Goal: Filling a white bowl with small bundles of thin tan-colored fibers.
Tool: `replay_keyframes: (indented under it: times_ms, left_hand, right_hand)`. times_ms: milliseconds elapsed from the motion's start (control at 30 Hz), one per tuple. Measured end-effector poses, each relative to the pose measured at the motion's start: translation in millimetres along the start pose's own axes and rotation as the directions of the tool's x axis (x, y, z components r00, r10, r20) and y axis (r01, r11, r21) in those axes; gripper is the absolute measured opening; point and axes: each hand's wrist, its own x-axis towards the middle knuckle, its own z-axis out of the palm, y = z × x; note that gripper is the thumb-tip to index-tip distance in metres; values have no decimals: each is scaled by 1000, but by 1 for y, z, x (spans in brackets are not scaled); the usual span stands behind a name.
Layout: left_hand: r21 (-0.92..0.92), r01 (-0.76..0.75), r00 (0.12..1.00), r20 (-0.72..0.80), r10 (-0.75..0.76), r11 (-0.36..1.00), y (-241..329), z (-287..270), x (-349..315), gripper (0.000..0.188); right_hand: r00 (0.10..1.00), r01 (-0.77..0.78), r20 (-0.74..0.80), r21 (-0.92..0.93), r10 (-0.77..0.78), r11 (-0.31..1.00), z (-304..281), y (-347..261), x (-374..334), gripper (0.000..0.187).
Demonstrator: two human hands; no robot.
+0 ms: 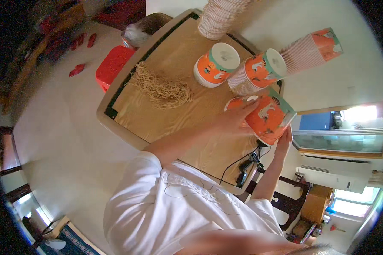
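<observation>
An orange and green printed paper bucket is tilted between my two hands above the right part of the table. My left hand, slightly blurred, lies with its fingers along the bucket's left side. From the right, my right hand grips the lower edge, its fingers partly hidden. Just behind the left hand, another orange piece shows in part. Beyond it stand an upside-down stack of paper buckets and a shorter upside-down stack. A loose heap of tan, string-like strands lies to the left.
Tall nested stacks of paper buckets stand at the far edge and far right. A black cable with an adapter lies near the table's right front corner. The wood-patterned table has a raised rim. A red stool stands beside it.
</observation>
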Motion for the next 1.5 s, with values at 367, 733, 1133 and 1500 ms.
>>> replay_keyframes:
  times_ms: [367,733,1133,1500]
  left_hand:
    - [317,129,961,194,-197,940,-13,0,65,80]
    - [396,293,914,151,-376,870,-55,15,48,73]
    - [131,274,960,18,-279,953,-150,51,-14,79]
    - [-562,475,787,-74,-613,677,-170,25,-54,50]
  right_hand:
    - [992,122,13,54,-122,991,-14,86,33,45]
    - [997,6,-77,94,1,996,-11,167,15,36]
    - [996,38,-70,-169,-50,985,9,197,-7,42]
    - [848,174,-424,-347,-320,922,67,70,14,27]
